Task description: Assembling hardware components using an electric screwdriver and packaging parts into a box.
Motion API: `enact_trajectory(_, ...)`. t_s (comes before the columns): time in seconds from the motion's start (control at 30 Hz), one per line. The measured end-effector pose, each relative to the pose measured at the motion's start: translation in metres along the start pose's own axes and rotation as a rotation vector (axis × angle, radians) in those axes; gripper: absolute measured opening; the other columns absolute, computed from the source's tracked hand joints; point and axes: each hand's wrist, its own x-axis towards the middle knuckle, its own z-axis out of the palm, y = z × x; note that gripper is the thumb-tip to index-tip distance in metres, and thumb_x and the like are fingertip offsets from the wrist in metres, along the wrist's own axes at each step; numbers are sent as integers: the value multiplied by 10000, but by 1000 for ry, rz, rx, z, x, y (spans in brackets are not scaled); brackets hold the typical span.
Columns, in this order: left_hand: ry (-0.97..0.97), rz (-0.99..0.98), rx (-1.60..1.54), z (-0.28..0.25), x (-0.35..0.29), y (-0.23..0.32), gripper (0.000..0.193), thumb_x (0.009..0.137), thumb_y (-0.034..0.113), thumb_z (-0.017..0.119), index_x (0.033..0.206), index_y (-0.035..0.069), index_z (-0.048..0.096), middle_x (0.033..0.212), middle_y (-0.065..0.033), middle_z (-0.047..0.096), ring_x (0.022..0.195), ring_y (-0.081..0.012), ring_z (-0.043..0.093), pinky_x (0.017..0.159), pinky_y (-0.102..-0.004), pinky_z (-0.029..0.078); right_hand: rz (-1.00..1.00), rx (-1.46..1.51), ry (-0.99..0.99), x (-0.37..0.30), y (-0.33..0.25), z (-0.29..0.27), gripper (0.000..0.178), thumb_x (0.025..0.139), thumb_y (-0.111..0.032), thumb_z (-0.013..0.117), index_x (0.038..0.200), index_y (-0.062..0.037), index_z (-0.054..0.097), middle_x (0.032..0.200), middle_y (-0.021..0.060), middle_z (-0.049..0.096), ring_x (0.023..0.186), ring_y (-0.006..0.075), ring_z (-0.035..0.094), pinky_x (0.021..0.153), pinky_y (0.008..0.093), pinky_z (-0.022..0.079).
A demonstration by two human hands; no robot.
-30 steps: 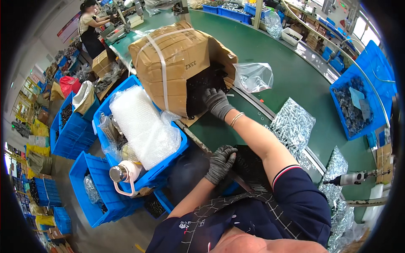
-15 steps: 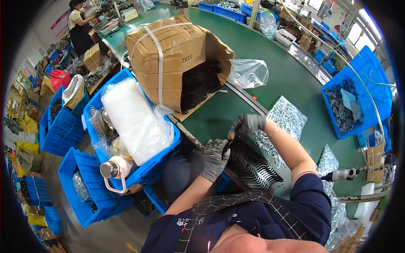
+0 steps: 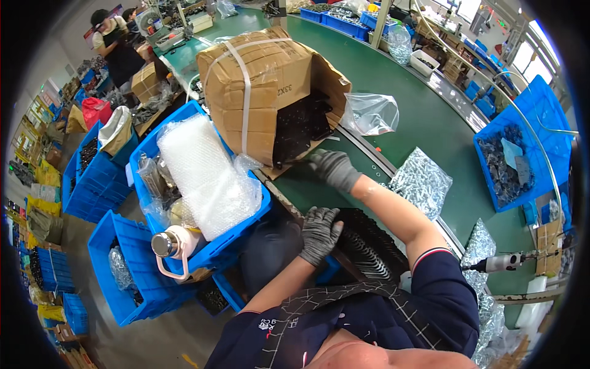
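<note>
Grey-gloved, my right hand point(image 3: 336, 170) reaches to the mouth of a torn cardboard box point(image 3: 258, 92), fingers stretched forward and slightly blurred, with nothing seen in them. Dark flat parts point(image 3: 302, 123) fill the box opening. My left hand point(image 3: 319, 235), in a matching glove, rests at the table's near edge with its thumb apart from the fingers. It lies against the left side of a row of overlapping black plate-like parts point(image 3: 369, 246), whose lower end is partly hidden by my apron. Beyond my right forearm sits a clear bag of small silvery hardware point(image 3: 421, 183).
A blue crate point(image 3: 261, 206) with bubble wrap point(image 3: 203, 178) and a pink-white bottle point(image 3: 175, 246) stands left of the table. A clear plastic bag point(image 3: 372, 114) lies beside the box. At right are a blue bin point(image 3: 507, 166) and a power screwdriver point(image 3: 501, 263). Another person point(image 3: 117, 46) stands far left.
My right hand has moved from the black parts up and left to the box opening. My left hand has shifted slightly and its thumb has parted from the stack. The view has shifted slightly.
</note>
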Motion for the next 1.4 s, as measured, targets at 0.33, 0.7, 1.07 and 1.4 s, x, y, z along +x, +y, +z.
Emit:
enact_trajectory(0.33, 193, 2, -49, 10, 3, -7, 266, 846, 154, 591, 1093, 55, 614, 1026, -147, 614, 1001, -348, 567, 905, -455, 446, 693, 1599, 0, -81, 35, -13, 295, 961, -303, 567, 1078, -38, 622, 826, 16, 632, 653, 77, 614, 596, 218, 485)
enact_trajectory(0.7, 355, -2, -27, 19, 3, -3, 664, 862, 306, 626, 1392, 1, 367, 1233, -237, 484, 1122, -404, 498, 970, -475, 421, 32, 984, -479, -37, -5, -10, 322, 905, -290, 616, 1159, -93, 611, 1021, 51, 662, 975, 187, 604, 854, 308, 474)
enact_trajectory(1.07, 144, -36, 270, 10, 1, -14, 554, 839, 399, 610, 1226, 8, 540, 1109, -176, 562, 1092, -365, 506, 1064, -521, 301, 22, 974, -376, -65, 7, -11, 302, 882, -216, 638, 1162, -106, 654, 1127, 106, 648, 1049, 227, 602, 927, 328, 460)
enact_trajectory(1.4, 65, -74, 434, 8, 14, -2, 513, 862, 468, 543, 1120, 31, 623, 1054, -147, 601, 1061, -351, 529, 1050, -526, 307, 275, 1012, -218, -144, 0, -31, 385, 956, -320, 573, 1251, -73, 589, 1185, 120, 643, 1066, 205, 611, 952, 321, 451)
